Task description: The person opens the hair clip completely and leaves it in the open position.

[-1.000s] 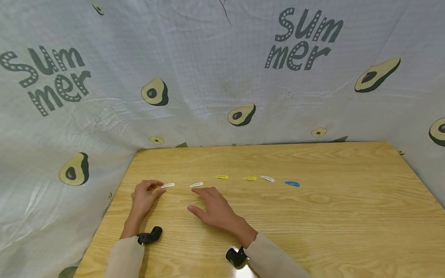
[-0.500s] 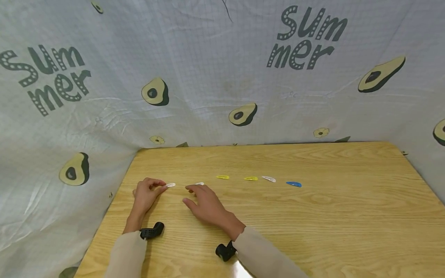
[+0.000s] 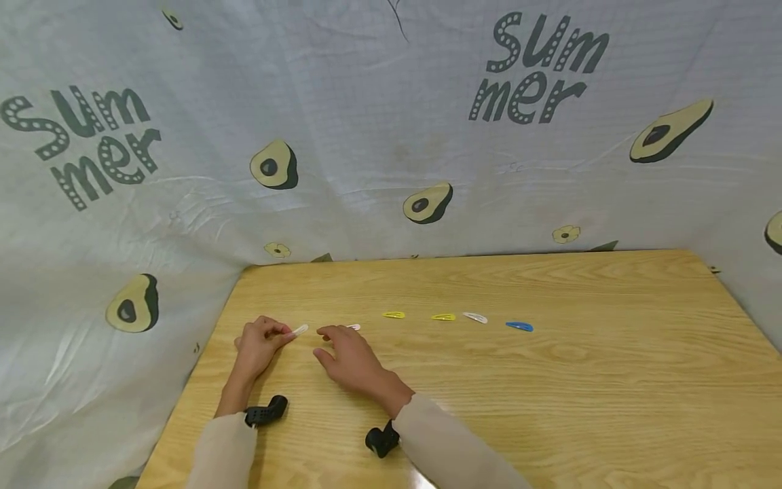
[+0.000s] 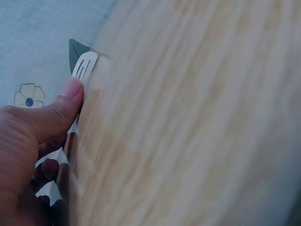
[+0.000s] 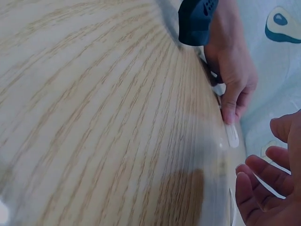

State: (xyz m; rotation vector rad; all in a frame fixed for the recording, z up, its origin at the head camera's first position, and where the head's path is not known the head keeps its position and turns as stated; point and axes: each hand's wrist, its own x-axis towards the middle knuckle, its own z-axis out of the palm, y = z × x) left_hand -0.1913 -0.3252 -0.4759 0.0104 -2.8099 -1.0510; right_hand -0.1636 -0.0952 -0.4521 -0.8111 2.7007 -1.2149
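Note:
A row of hair clips lies across the wooden table (image 3: 550, 394). My left hand (image 3: 282, 335) pinches the near end of the leftmost white clip (image 3: 299, 330). In the left wrist view the thumb (image 4: 66, 101) lies on that clip (image 4: 84, 68), with the other fingers curled under. My right hand (image 3: 328, 337) hovers just right of it, fingers relaxed and holding nothing, and it partly covers a second white clip (image 3: 354, 327). The right wrist view shows the left hand (image 5: 233, 70) on the white clip (image 5: 232, 135) and my right fingers (image 5: 261, 188) close by.
Further right in the row lie two yellow clips (image 3: 394, 315) (image 3: 442, 317), a white clip (image 3: 475, 318) and a blue clip (image 3: 519, 327). An avocado-print cloth (image 3: 391, 136) hangs behind and beside the table. Black wrist cameras (image 3: 265, 411) (image 3: 381, 440) sit on both forearms.
My right hand has slid left toward the left hand and now covers most of the second white clip. The left hand's thumb and finger have closed on the first white clip's end.

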